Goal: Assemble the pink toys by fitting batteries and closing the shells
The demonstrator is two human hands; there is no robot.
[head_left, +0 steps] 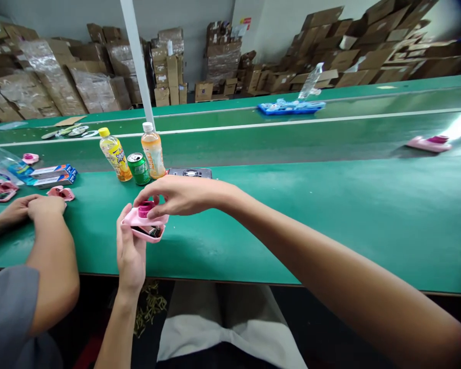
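Over the green surface (253, 241), near its front edge, head view: you have the pink case (144, 223) raised, your left hand (129, 251) gripping its left end, your right hand (180, 196) pinching the magenta knob (146, 209) on top. Shells gape; dark innards (153, 231) show. Judged light, stiff, slightly slippery plastic; innards probably fragile. Suggested hold: both shells' outer sides, clear of the gap.

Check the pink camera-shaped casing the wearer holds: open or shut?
Partly open. The pink camera-shaped casing shows a gap between upper shell and lower shell, dark parts visible inside.
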